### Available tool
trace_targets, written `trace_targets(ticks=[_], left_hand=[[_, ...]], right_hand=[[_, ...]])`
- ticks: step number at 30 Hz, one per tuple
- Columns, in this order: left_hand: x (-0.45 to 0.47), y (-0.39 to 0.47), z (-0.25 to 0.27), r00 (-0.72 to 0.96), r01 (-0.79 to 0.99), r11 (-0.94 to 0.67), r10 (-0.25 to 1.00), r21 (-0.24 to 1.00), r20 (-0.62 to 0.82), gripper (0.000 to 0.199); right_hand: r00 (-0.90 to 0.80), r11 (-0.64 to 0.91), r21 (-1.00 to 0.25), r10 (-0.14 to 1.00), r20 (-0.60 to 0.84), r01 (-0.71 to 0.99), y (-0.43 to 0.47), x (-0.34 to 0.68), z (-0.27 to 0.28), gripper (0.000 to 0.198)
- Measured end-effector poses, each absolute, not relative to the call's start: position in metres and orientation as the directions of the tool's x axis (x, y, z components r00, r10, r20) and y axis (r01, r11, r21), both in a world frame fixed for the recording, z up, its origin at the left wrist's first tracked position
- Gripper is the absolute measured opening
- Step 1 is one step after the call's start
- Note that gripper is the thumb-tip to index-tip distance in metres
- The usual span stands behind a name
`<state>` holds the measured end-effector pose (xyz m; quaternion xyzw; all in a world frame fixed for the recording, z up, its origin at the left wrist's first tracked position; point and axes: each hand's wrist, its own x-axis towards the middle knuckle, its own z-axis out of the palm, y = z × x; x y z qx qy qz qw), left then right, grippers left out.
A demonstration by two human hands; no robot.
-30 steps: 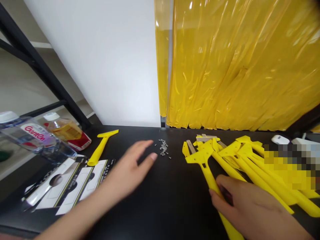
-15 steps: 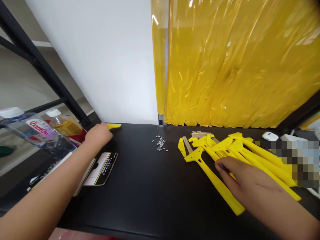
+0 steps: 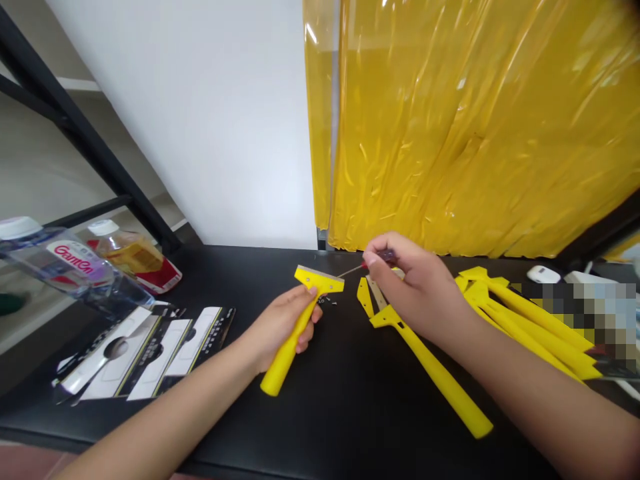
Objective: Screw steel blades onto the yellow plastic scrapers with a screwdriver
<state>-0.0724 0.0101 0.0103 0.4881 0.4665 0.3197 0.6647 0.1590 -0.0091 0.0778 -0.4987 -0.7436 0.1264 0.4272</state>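
My left hand [image 3: 287, 327] is closed around the handle of a yellow scraper [image 3: 320, 281], its wide head up and a metal strip along the head's far edge. Two small screw heads show on that head. In my right hand [image 3: 415, 277] is a screwdriver [image 3: 351, 270] with a dark red handle, mostly covered by the fingers. Its thin shaft points left toward the scraper's head; I cannot tell if the tip touches. A few loose screws [image 3: 329, 302] show behind my left hand. Under my right hand lies another yellow scraper [image 3: 435, 370].
Several more yellow scrapers [image 3: 550, 327] lie in a pile at the right, near a white mouse-like object [image 3: 542, 274]. Printed cardboard sleeves [image 3: 150, 357] lie at the left, before a water bottle [image 3: 75, 260] and a juice bottle [image 3: 137, 257]. A yellow plastic curtain [image 3: 450, 127] hangs behind.
My left hand has come from the back left to the middle with the scraper. My right hand has lifted off the pile, moved left and up, and now shows the screwdriver.
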Motion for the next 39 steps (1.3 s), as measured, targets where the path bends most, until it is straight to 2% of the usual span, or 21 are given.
trace_targets(ticks=[4,10,24,28,31,34,36,37,39], left_hand=[[-0.074,0.011,0.002,0.411,-0.065,0.386,0.851,0.92,-0.327,0.029],[-0.076,0.012,-0.002,0.452,-0.118,0.447,0.819,0.887,-0.353,0.031],[-0.078,0.015,-0.002,0.447,-0.134,0.475,0.812,0.87,-0.374,0.03],[-0.078,0.015,-0.004,0.451,-0.117,0.469,0.81,0.875,-0.374,0.03],[-0.079,0.016,-0.005,0.445,-0.109,0.465,0.813,0.879,-0.375,0.03],[-0.081,0.016,-0.005,0.448,-0.099,0.472,0.807,0.876,-0.384,0.031],[-0.082,0.016,-0.005,0.455,-0.094,0.477,0.802,0.874,-0.388,0.031],[-0.082,0.016,-0.004,0.458,-0.093,0.479,0.799,0.873,-0.39,0.031],[-0.082,0.016,-0.004,0.464,-0.089,0.48,0.795,0.873,-0.389,0.031]], right_hand=[[-0.169,0.493,-0.602,0.841,0.513,0.628,-0.004,0.156,0.065,0.015],[-0.204,0.514,-0.559,0.827,0.523,0.65,-0.004,0.154,0.051,0.01],[-0.311,0.534,-0.474,0.826,0.47,0.701,0.001,0.155,0.052,0.008],[-0.295,0.511,-0.485,0.841,0.454,0.71,0.001,0.155,0.058,0.01],[-0.244,0.504,-0.505,0.835,0.494,0.701,-0.007,0.159,0.069,0.018],[-0.076,0.418,-0.5,0.819,0.569,0.759,-0.019,0.187,0.087,0.026],[0.066,0.279,-0.473,0.804,0.591,0.836,-0.023,0.227,0.096,0.027],[0.139,0.185,-0.465,0.804,0.579,0.865,-0.024,0.252,0.098,0.024],[0.337,-0.216,-0.302,0.83,0.444,0.928,-0.021,0.309,0.094,0.026]])
